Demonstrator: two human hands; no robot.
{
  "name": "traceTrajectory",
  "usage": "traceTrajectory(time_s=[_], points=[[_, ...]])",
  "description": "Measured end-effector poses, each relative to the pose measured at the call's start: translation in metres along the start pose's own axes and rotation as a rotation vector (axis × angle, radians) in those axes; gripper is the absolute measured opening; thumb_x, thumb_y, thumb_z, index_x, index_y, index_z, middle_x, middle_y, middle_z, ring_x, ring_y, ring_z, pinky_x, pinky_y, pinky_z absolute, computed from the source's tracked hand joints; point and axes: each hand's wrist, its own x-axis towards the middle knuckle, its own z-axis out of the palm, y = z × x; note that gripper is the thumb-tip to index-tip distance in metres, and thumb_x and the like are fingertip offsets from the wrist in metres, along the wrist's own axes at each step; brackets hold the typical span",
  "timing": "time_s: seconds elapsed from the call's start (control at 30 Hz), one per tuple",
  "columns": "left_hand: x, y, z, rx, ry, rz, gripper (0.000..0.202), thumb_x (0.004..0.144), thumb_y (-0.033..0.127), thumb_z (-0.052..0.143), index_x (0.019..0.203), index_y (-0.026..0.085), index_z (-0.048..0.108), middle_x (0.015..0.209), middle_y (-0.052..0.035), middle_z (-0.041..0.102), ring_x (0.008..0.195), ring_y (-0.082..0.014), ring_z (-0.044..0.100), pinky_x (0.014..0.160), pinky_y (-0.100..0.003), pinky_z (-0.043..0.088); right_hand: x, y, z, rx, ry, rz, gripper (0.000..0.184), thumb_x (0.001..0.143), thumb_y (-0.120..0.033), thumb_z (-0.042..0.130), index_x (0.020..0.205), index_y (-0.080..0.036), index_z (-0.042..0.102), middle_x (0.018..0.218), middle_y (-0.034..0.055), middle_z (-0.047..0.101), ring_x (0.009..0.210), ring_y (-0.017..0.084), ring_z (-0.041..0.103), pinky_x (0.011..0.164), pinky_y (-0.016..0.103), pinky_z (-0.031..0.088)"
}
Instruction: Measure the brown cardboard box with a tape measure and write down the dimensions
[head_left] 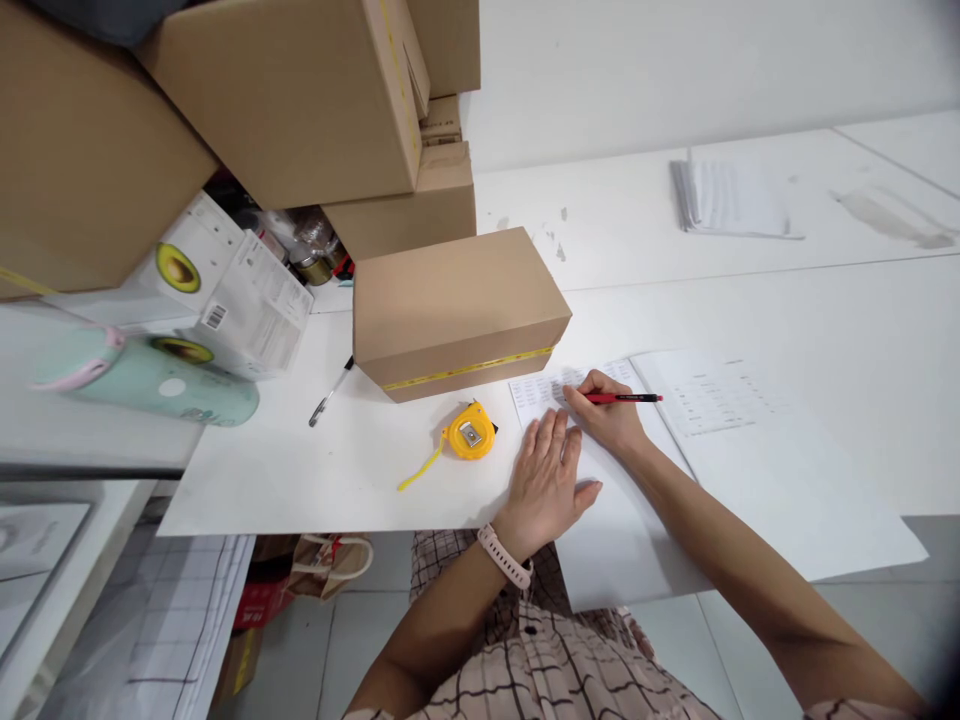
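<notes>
My right hand (609,418) grips a red pen (622,398), its tip end down at the printed rows on a sheet of paper (536,392). Flat beside it lies my left hand (547,480), fingers stretched out on the paper's left edge, with a pale pink band at the wrist. To the right spreads a second sheet (720,400) with a printed table on it. A yellow tape measure (470,432) rests left of my left hand, its strap trailing left. Behind it stands a closed cardboard box (457,310) with a yellow strip along its front.
A black-and-clear pen (331,392) lies left of the box. Farther left are a mint bottle (165,380) and white boxes with avocado pictures (255,295). Large cartons (292,100) are stacked at the back left. A paper stack (735,197) sits at the back right.
</notes>
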Motion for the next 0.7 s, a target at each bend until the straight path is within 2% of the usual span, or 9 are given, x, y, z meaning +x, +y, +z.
traceTrajectory(time_s=[0.4,0.7], points=[[-0.0004,-0.0011,0.001,-0.017,0.01,0.002,0.071,0.098,0.055,0.045,0.147,0.005,0.037,0.163,-0.0232,0.026,0.155,-0.0325,0.014,0.125,-0.051,0.021,0.0017,0.0055,0.0007,0.029,0.026,0.002,0.034,0.077,-0.037,0.07,0.057,-0.022,0.047,0.053,-0.0037,0.048,0.053,0.011,0.039,0.052,0.028,0.034],[-0.0008,-0.0006,0.0007,-0.008,0.004,0.005,0.072,0.098,0.055,0.047,0.147,0.003,0.037,0.163,-0.024,0.025,0.155,-0.0332,0.013,0.126,-0.049,0.018,0.0016,0.0041,0.0007,0.029,0.02,0.006,0.034,0.076,-0.037,0.07,0.057,-0.022,0.047,0.053,-0.0041,0.046,0.053,0.011,0.038,0.052,0.028,0.032]])
